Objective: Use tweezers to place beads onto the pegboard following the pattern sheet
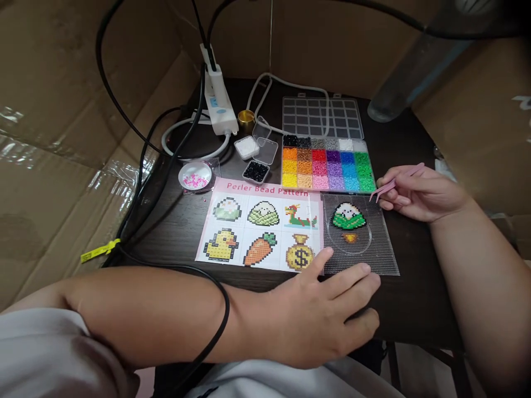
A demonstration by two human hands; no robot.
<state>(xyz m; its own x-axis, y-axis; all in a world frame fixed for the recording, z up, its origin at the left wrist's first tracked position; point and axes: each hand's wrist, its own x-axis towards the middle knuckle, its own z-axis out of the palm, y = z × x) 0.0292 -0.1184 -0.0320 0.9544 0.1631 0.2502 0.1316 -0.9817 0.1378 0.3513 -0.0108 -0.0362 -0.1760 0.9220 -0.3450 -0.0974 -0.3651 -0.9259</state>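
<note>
Pink tweezers (400, 181) are gripped in my right hand (418, 193), their parted tips hanging over the top right of the clear pegboard (384, 249). My left hand (332, 309) lies with fingers spread at the board's lower edge, its thumb near the pattern sheet (244, 228). On the board sits a bead figure (349, 216) in white and green with a black outline. Just below it is a small patch of orange-brown beads (350, 237). Behind the board stands the open bead box (327, 166), its compartments filled with beads sorted by colour.
Small open boxes of black beads (255, 172) and white beads (247, 147) stand left of the bead box. A white dish (194, 176) holds pink beads. A power strip (219, 105) lies behind. A black cable (222, 331) crosses my left forearm. Cardboard walls (323, 55) surround the table.
</note>
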